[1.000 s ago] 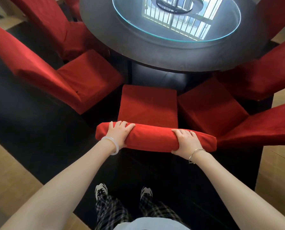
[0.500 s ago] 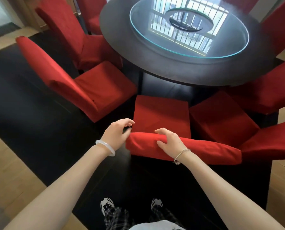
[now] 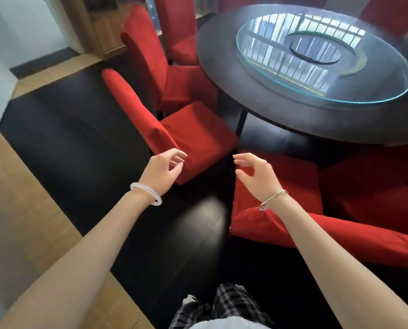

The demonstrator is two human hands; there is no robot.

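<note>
Both hands (image 3: 161,170) (image 3: 257,176) have let go of the chair back (image 3: 340,236).

Open floor (image 3: 207,210) runs from us toward twelve o'clock; left chair (image 3: 198,136) crowds eleven, right chair (image 3: 293,181) two, the table (image 3: 281,115) blocks one.

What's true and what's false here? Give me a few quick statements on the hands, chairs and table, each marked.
1. Both hands hold nothing. True: the left hand and right hand hang free, fingers loosely curled.
2. The right hand grips the near chair's backrest. False: it hovers over the seat, clear of the backrest.
3. The round table carries a glass turntable. True.
4. The chair covers are blue. False: they are red.
5. The white bangle is on the right wrist. False: the white bangle is on the left wrist; the right wears a thin metal bracelet.
</note>
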